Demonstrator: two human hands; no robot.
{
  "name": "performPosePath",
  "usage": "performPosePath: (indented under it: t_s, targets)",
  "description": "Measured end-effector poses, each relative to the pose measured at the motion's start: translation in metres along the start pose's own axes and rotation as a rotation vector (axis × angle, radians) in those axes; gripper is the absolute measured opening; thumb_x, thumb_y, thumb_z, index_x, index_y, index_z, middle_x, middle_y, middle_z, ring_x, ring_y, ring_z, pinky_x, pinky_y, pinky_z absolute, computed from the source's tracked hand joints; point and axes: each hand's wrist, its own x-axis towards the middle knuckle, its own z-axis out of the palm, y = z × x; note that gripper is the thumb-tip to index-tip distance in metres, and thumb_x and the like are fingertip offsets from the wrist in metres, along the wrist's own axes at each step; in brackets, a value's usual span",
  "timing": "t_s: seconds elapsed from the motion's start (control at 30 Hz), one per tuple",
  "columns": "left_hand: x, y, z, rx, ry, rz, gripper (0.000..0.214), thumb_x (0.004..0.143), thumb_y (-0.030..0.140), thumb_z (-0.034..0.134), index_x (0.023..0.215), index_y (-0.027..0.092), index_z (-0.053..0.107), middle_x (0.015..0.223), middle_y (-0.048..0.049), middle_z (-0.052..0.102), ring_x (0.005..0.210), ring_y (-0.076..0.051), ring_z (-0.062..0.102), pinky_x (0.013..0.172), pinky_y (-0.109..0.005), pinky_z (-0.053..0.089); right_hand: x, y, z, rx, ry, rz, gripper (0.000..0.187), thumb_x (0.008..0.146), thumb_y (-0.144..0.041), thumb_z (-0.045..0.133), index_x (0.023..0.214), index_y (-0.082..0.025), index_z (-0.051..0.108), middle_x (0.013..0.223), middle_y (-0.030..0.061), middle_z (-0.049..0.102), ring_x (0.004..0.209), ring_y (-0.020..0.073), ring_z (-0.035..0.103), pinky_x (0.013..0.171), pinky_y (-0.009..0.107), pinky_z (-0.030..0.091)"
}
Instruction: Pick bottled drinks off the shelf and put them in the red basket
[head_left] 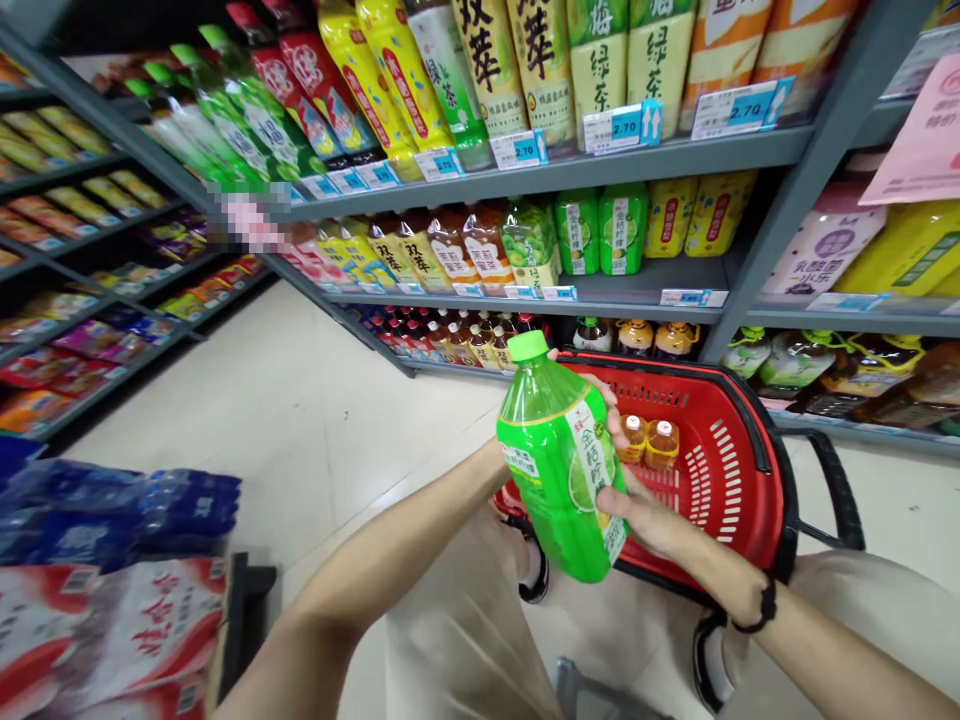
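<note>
Green bottle [559,470]: held up in the air w/ both hands, in front of the red basket [720,470]. It is tipped a bit, cap end up and to the left.
Cap [527,346]: green, still on the btl. It is not touched by any finger.
Left hand [613,415]: mostly hidden behind the btl. The arm is seen coming in from the low left.
Left fingers [609,395]: curled round the far side of the btl. Only the tips are seen, pressed on the right edge, near the top of the label [592,450].
Right hand [646,518]: put on the low right side of the btl, thumb side up.
Right fingers: wrapped round the lower part, close together. The tips are hidden behind the btl, so how hard it is squeezed can't be told.
Wrist band [761,605]: black, worn on the right wrist.
Inside the basket: two small orange bottles [649,440] are stood side by side, just right of the green btl.
Basket handle [832,490]: black, seen on the right.
Shelves [600,165]: filled w/ lots of drink btls. Blue and white price tags [622,125] are stuck on the edges.
Floor [300,420]: pale and shiny.
Low left: soft packs [112,620] in red, white and blue are piled up.
</note>
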Motion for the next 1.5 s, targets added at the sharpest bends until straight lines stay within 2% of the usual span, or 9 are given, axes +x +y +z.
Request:
performPosePath:
  t_s: [0.1,0.2,0.27,0.37,0.5,0.73,1.07,1.33,1.5]
  targets:
    - [0.002,0.007,0.002,0.078,0.076,0.127,0.073,0.078,0.084,0.068,0.103,0.016,0.075,0.101,-0.0179,0.078,0.117,-0.045,0.072,0.089,-0.053,0.062,0.003,-0.008,0.005,-0.053,0.163,-0.074,0.078,0.059,-0.074,0.095,0.111,-0.020,0.076,0.110,0.0108,0.084,0.095,0.0284,0.079,0.088,0.040,0.064]
    - [0.002,0.006,-0.001,0.099,0.197,0.291,0.076,0.085,0.084,0.060,0.112,0.015,0.076,0.116,-0.0182,0.078,0.122,-0.042,0.071,0.097,-0.054,0.061,0.007,-0.014,-0.001,-0.081,0.365,-0.112,0.077,0.059,-0.075,0.093,0.108,-0.019,0.075,0.108,0.0120,0.084,0.092,0.0296,0.079,0.083,0.039,0.064]
    - [0.000,0.002,-0.004,0.174,0.271,0.384,0.069,0.084,0.075,0.073,0.120,0.017,0.076,0.126,-0.0161,0.077,0.124,-0.038,0.071,0.103,-0.051,0.059,0.008,-0.014,-0.007,-0.173,0.473,-0.157,0.071,0.065,-0.072,0.091,0.110,-0.020,0.074,0.110,0.0116,0.083,0.095,0.0303,0.079,0.086,0.041,0.064]
    - [-0.003,-0.002,-0.007,0.333,0.344,0.472,0.066,0.072,0.049,0.096,0.127,0.020,0.074,0.133,-0.0125,0.075,0.120,-0.032,0.073,0.105,-0.044,0.058,0.006,-0.012,-0.014,-0.388,0.564,-0.238,0.062,0.076,-0.062,0.089,0.119,-0.021,0.071,0.115,0.0101,0.081,0.102,0.0300,0.077,0.093,0.042,0.062]
    - [-0.006,-0.006,-0.009,0.374,0.329,0.483,0.058,0.079,0.043,0.093,0.129,0.020,0.074,0.131,-0.0122,0.076,0.110,-0.029,0.075,0.096,-0.041,0.061,0.003,-0.009,-0.019,-0.506,0.515,-0.234,0.056,0.087,-0.056,0.082,0.129,-0.023,0.067,0.125,0.0101,0.078,0.109,0.0290,0.076,0.097,0.043,0.060]
    - [-0.012,-0.011,-0.001,0.431,0.238,0.467,0.051,0.078,0.034,0.094,0.123,0.018,0.077,0.135,-0.0128,0.075,0.116,-0.031,0.075,0.101,-0.040,0.060,0.004,0.001,-0.015,-0.465,0.449,-0.244,0.067,0.086,-0.062,0.082,0.137,-0.022,0.062,0.130,0.0109,0.076,0.114,0.0297,0.074,0.099,0.044,0.060]
    - [-0.007,-0.020,-0.007,0.415,0.326,0.424,0.045,0.078,0.034,0.091,0.117,0.018,0.076,0.129,-0.0112,0.077,0.117,-0.031,0.074,0.092,-0.037,0.060,0.007,0.001,-0.010,-0.365,0.460,-0.201,0.067,0.085,-0.062,0.083,0.131,-0.018,0.064,0.128,0.0123,0.077,0.113,0.0291,0.074,0.098,0.042,0.062]
    - [-0.004,-0.024,-0.009,0.399,0.369,0.373,0.047,0.078,0.040,0.090,0.117,0.017,0.076,0.118,-0.0099,0.080,0.097,-0.027,0.076,0.086,-0.036,0.059,0.003,-0.004,-0.006,-0.329,0.456,-0.148,0.066,0.084,-0.065,0.082,0.128,-0.018,0.065,0.131,0.0139,0.077,0.117,0.0318,0.075,0.101,0.045,0.062]
    - [-0.004,-0.023,-0.009,0.391,0.387,0.351,0.050,0.077,0.040,0.091,0.118,0.016,0.077,0.116,-0.0099,0.080,0.097,-0.027,0.076,0.085,-0.035,0.058,0.003,-0.007,-0.003,-0.311,0.455,-0.140,0.069,0.080,-0.067,0.083,0.126,-0.019,0.064,0.132,0.0145,0.077,0.117,0.0326,0.075,0.102,0.047,0.063]
